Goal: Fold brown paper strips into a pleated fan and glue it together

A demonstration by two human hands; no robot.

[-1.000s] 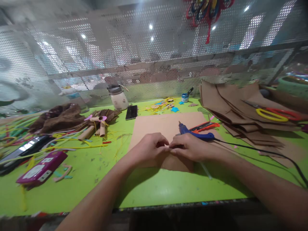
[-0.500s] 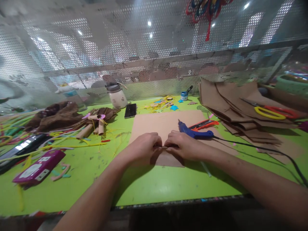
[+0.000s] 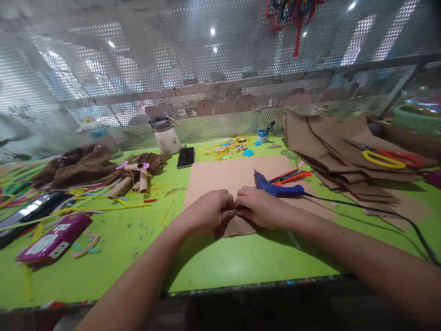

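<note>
My left hand (image 3: pixel 215 208) and my right hand (image 3: pixel 258 206) meet over a flat sheet of brown paper (image 3: pixel 213 174) on the table. Both hands are closed, thumbs and fingers pinched, with fingertips touching or nearly so. A small bit of brown paper appears pinched between them, mostly hidden by the fingers. Just beyond my right hand, a blue glue gun (image 3: pixel 279 189) lies on the sheet, its black cord running off to the right. An orange utility knife (image 3: pixel 292 176) lies behind it.
At right, scissors (image 3: pixel 384 159) rest on stacked brown paper (image 3: pixel 327 147). A phone (image 3: pixel 186 157), a white jug (image 3: pixel 166 138) and a small blue jar (image 3: pixel 262 135) stand toward the back. Paper rolls (image 3: pixel 134 177), yellow strands and a purple device (image 3: pixel 55 241) lie on the left.
My fingertips have come closer together, so the thin brown strip seen between them is now almost covered. The view has shifted slightly; the other things stay put.
</note>
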